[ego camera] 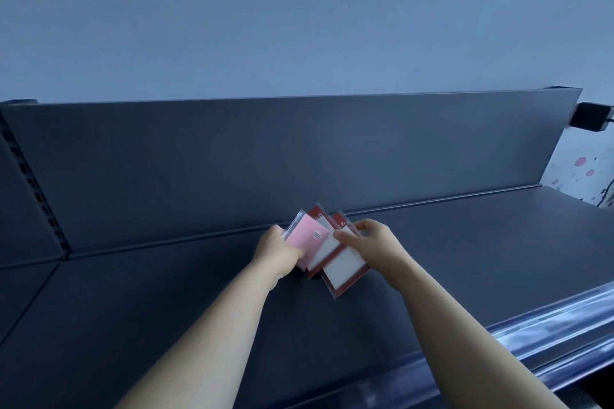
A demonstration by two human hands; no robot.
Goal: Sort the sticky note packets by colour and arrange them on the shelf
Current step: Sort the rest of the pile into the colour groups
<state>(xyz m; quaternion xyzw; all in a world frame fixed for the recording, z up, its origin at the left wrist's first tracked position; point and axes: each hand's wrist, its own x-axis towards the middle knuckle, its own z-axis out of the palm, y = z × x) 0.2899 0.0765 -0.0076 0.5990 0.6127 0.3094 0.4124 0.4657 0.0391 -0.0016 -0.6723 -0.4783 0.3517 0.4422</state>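
My left hand closed its grip on a tilted fan over the shelf: the pink sticky note packet leftmost, two red-bordered packets splayed rightward. My right hand, nearer those, pinched the outermost one's upper edge.

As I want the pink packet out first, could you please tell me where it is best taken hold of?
Pinch the pink packet at its upper corner, coming from above with the right hand: that corner stands clear, while the left hand covers its lower end and red-bordered packets flank its right.
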